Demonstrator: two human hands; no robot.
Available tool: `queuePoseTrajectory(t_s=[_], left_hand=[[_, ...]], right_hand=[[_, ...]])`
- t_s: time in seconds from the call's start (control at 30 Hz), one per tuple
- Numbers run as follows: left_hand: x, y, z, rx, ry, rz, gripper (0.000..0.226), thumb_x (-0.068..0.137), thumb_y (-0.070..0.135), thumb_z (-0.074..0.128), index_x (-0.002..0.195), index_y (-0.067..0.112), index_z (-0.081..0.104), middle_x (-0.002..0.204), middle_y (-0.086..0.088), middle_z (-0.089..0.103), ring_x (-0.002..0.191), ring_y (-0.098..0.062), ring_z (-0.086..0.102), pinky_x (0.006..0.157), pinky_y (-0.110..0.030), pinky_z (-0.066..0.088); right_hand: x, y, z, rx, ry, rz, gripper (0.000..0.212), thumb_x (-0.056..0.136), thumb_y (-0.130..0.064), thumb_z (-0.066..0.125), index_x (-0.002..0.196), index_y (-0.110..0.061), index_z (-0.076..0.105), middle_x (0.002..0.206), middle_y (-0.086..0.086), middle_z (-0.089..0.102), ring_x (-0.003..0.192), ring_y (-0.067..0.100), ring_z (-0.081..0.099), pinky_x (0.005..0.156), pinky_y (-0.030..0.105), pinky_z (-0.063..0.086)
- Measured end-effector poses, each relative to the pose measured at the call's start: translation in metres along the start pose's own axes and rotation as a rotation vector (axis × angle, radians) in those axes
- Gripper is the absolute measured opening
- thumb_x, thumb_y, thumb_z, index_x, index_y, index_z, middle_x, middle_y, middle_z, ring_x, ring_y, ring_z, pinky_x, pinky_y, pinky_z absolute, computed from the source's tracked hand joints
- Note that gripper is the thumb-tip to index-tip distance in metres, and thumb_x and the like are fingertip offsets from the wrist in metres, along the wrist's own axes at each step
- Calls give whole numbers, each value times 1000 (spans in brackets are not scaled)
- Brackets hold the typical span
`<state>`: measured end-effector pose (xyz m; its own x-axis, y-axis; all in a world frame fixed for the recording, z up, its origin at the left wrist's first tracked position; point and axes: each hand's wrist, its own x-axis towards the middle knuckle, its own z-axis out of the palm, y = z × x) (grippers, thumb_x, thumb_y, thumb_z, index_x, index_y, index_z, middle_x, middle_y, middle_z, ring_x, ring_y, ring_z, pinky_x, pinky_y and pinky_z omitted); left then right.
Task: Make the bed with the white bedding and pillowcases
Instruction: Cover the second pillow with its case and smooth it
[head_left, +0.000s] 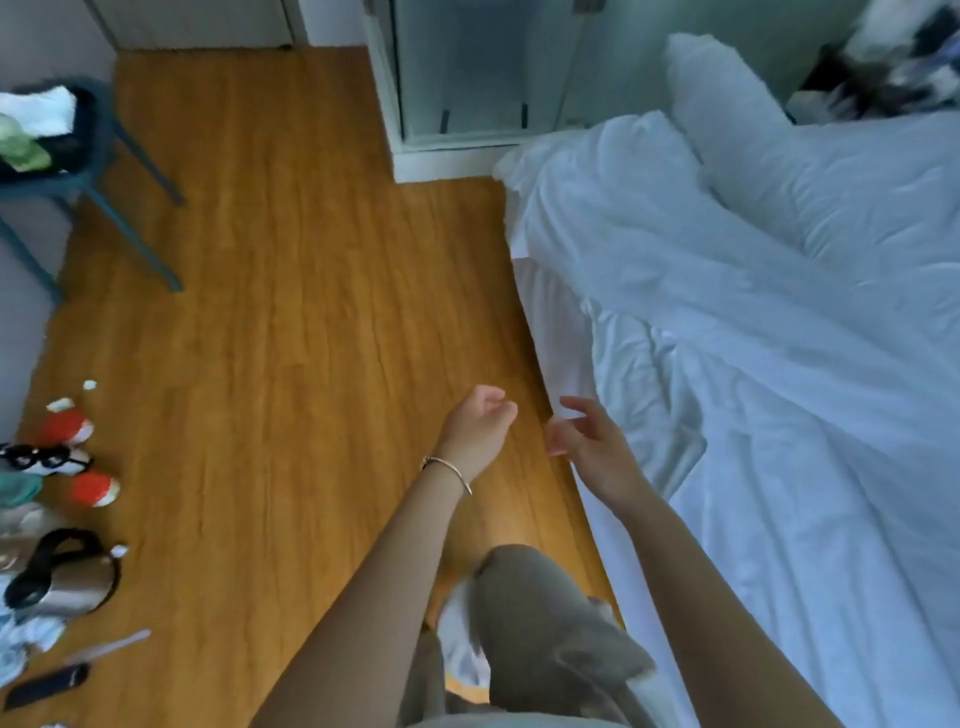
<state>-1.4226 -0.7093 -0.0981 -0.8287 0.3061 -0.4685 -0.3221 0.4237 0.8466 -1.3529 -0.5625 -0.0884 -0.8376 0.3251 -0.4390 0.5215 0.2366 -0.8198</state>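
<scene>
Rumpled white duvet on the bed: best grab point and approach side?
Take the duvet by its bunched edge near the bed's floor-side border, just ahead of the right hand, coming from the floor side. The folds there stand up, offering a pinchable ridge. Both hands are empty.

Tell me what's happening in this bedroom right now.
A person stands on the wooden floor beside a bed covered in rumpled white bedding. Both hands are out in front and empty: the left hand loosely curled, the right hand with fingers spread near the bed's edge. The bed isn't made yet.
</scene>
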Motion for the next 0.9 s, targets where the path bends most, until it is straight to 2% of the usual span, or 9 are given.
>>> queuePoseTrajectory(t_s=[0.1,0.27,0.37,0.4,0.5,0.6,0.7,0.8,0.9], left_hand=[[105,46,3,51,-115,25,34,95,31,51,127,19,50,114,4,57,104,-17,59,71,-23,43],[272,122,10,150,-244,-15,34,94,30,51,125,18,48,112,2,57,101,-19,61,77,-30,49],[348,170,11,143,-334,-22,6,94,17,50,99,19,48,97,-2,53,88,-18,55,64,-24,40],[374,187,12,156,-363,-9,6,94,16,50,99,18,49,94,-3,52,85,-20,54,63,-23,38],[457,238,11,260,-429,17,31,93,25,52,123,16,49,104,0,59,86,-15,62,59,-19,42],[553,280,2,376,-492,54,37,91,28,52,126,15,50,104,0,61,91,-17,65,72,-26,48],[650,314,-19,542,-570,98,39,92,30,51,128,16,50,115,-3,62,103,-22,62,88,-32,48],[742,351,-42,739,-637,159,41,92,30,49,131,16,47,122,-4,59,106,-23,59,88,-32,47],[819,397,-50,764,-666,191,38,92,26,51,127,12,50,117,-9,63,105,-26,60,86,-30,46]], right_hand=[[87,-26,-16,57,112,49,38,97,-34,55,132,-22,48,105,1,67,84,11,69,78,25,49],[238,-65,-60,160,177,159,38,97,-26,55,132,-15,47,104,7,68,82,18,69,71,24,44],[309,-100,-90,211,274,214,37,97,-24,55,132,-14,47,101,6,68,80,19,68,67,23,44],[332,-112,-98,236,310,220,36,97,-23,55,131,-14,48,101,5,68,79,18,68,66,22,44],[404,-144,-116,283,353,251,35,97,-24,54,129,-14,49,102,6,69,78,18,68,66,22,44],[483,-166,-127,327,384,300,37,96,-25,56,131,-12,48,105,11,68,79,20,67,65,24,42],[558,-191,-135,429,525,335,38,96,-23,58,131,-10,49,104,11,69,76,20,67,66,26,42],[622,-224,-138,561,701,384,36,96,-20,58,129,-10,50,104,12,69,77,21,67,70,27,45],[679,-264,-145,619,766,445,37,95,-22,58,130,-13,49,103,8,69,81,22,69,81,35,47]])
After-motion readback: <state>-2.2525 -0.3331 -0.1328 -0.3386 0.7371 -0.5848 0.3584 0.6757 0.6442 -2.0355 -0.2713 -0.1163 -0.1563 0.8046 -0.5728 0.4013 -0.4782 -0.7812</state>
